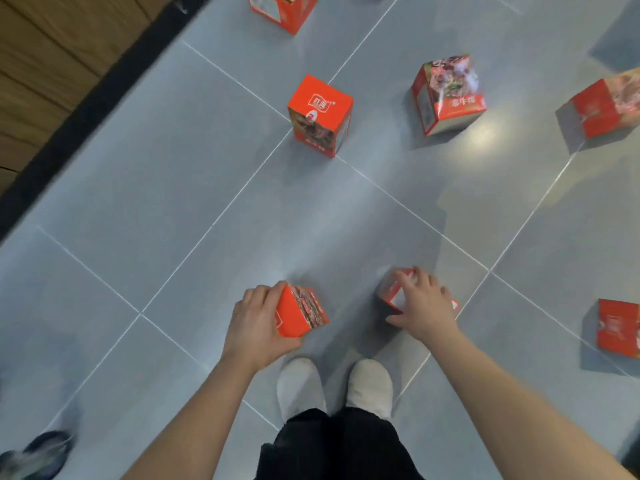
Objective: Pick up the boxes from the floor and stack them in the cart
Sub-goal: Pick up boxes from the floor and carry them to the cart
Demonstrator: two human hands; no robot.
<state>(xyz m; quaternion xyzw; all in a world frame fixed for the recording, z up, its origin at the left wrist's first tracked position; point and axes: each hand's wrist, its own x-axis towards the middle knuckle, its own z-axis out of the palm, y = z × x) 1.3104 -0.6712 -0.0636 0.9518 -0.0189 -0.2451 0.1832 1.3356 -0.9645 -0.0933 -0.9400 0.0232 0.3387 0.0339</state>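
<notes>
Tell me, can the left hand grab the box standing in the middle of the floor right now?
Probably not. The left hand already grips a red box, and the middle box stands well beyond it across bare tiles. Nothing blocks the way; the hand is simply full.

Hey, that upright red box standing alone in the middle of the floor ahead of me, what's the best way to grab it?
Come down from above and take the upright red box across its two narrower side faces near the top. It stands tall on its small base with its flat top face towards you and bare tile floor all round it, so nothing blocks either side. Both hands are occupied now.
</notes>
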